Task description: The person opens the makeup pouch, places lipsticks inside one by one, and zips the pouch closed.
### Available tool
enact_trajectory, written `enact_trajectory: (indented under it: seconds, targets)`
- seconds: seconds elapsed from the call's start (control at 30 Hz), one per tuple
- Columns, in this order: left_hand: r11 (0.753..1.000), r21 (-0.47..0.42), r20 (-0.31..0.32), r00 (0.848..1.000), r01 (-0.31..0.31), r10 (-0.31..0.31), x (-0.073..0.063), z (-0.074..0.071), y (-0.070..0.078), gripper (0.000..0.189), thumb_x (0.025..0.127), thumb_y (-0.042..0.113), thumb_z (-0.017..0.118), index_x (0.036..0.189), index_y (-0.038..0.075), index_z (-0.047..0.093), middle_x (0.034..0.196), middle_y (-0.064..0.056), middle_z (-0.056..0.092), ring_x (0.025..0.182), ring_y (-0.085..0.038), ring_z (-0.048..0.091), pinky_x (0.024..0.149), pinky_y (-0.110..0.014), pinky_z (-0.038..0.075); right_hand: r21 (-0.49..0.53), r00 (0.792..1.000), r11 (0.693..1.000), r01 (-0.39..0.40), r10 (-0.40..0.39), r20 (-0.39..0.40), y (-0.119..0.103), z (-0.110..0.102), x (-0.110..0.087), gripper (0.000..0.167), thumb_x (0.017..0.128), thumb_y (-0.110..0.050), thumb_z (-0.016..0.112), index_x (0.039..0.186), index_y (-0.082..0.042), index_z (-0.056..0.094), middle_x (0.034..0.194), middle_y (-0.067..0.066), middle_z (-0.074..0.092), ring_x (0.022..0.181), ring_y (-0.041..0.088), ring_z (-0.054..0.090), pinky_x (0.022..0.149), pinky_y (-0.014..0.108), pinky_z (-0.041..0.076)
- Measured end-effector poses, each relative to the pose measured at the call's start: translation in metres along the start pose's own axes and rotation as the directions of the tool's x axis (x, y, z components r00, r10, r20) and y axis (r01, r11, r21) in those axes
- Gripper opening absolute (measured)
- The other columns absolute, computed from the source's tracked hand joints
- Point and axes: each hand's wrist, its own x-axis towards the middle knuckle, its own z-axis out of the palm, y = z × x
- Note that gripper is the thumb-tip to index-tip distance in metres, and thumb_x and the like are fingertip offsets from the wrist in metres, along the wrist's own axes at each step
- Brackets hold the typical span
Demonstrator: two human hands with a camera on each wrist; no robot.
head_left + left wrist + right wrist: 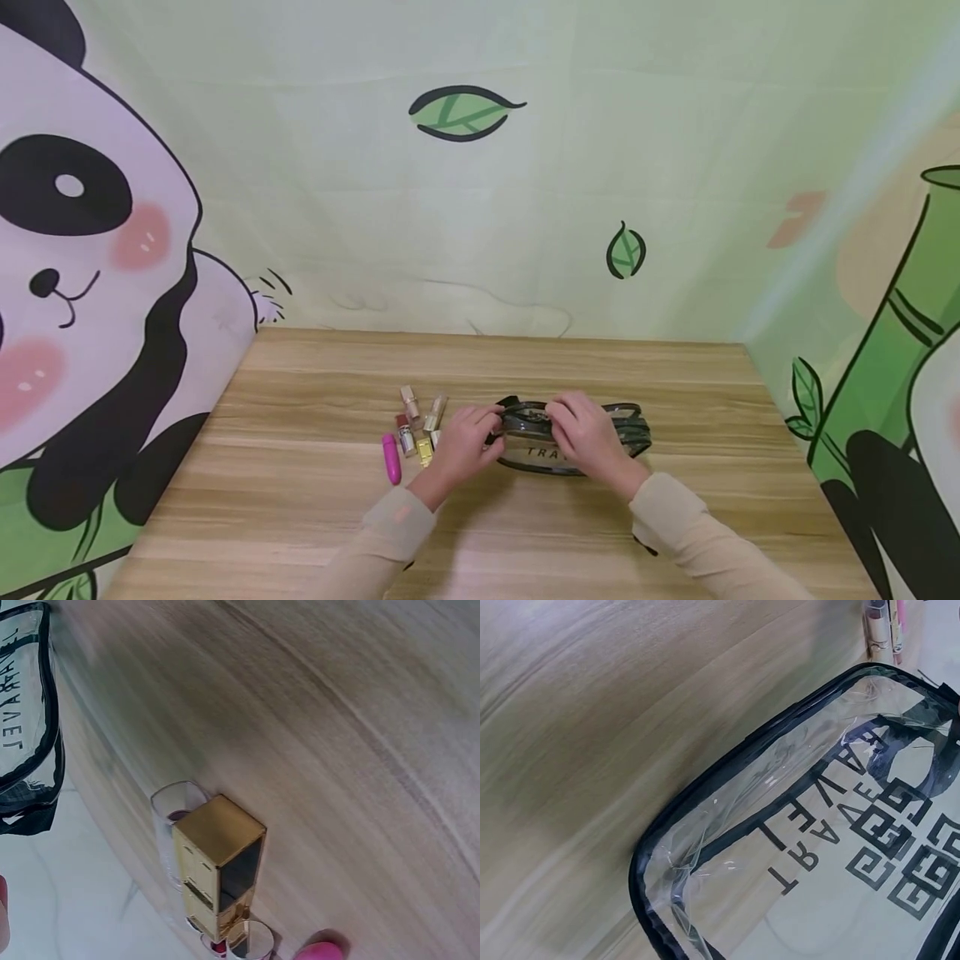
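Observation:
A clear toiletry bag with black trim and TRAVEL lettering stands on the wooden table. My left hand pinches the bag's upper left end between thumb and fingers. With curled fingers, my right hand grips the top edge near the middle; what lies under those fingertips is hidden. In the right wrist view the bag's clear side shows the lettering and a square black pattern. Left of the bag lie several lipsticks, among them a gold case and a magenta tube.
A pale pink tube, a red-brown capped lipstick and a clear tube lie close together beside my left hand. The wooden table meets a green printed backdrop at its far edge.

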Motion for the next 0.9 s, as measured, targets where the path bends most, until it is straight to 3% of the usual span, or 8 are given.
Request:
enact_trajectory:
  seconds: [0.3, 0.53, 0.73, 0.9]
  targets:
    - [1.000, 0.020, -0.019, 1.000, -0.007, 0.008, -0.003, 0.004, -0.005, 0.014, 0.070, 0.020, 0.066, 0.076, 0.014, 0.055, 0.104, -0.002, 0.064, 0.090, -0.016, 0.059, 0.083, -0.030, 0.047, -0.019, 1.000, 1.000, -0.002, 0.003, 0.025, 0.004, 0.000, -0.003, 0.032, 0.092, -0.017, 0.029, 0.084, -0.006, 0.057, 0.084, 0.008, 0.058, 0.077, 0.021, 0.056, 0.066, 0.033, 0.050]
    - [0.999, 0.045, -0.021, 0.999, 0.030, -0.029, -0.008, 0.005, -0.010, 0.014, 0.070, 0.021, 0.065, 0.074, 0.014, 0.054, 0.104, -0.002, 0.064, 0.090, -0.017, 0.059, 0.081, -0.027, 0.047, -0.052, 0.998, 0.998, -0.041, 0.043, 0.050, 0.012, -0.003, -0.013, 0.022, 0.085, -0.012, 0.037, 0.083, -0.006, 0.058, 0.083, 0.008, 0.059, 0.076, 0.022, 0.057, 0.067, 0.035, 0.049]
    - [0.998, 0.046, -0.020, 0.999, 0.031, -0.030, -0.010, 0.006, -0.012, 0.014, 0.070, 0.022, 0.064, 0.074, 0.014, 0.053, 0.105, -0.001, 0.064, 0.090, -0.017, 0.058, 0.081, -0.027, 0.047, -0.063, 0.996, 0.997, -0.051, 0.056, 0.072, 0.015, -0.003, -0.016, 0.028, 0.089, -0.016, 0.032, 0.084, -0.007, 0.058, 0.084, 0.007, 0.059, 0.077, 0.022, 0.057, 0.068, 0.036, 0.049]
    - [0.999, 0.030, -0.027, 0.999, 0.033, -0.033, -0.011, 0.007, -0.012, 0.016, 0.068, 0.019, 0.066, 0.073, 0.013, 0.053, 0.103, -0.003, 0.064, 0.089, -0.018, 0.059, 0.080, -0.029, 0.048, -0.074, 0.996, 0.996, -0.057, 0.062, 0.065, 0.017, -0.005, -0.019, 0.019, 0.083, -0.011, 0.039, 0.084, -0.006, 0.058, 0.082, 0.007, 0.059, 0.076, 0.022, 0.057, 0.067, 0.036, 0.049]
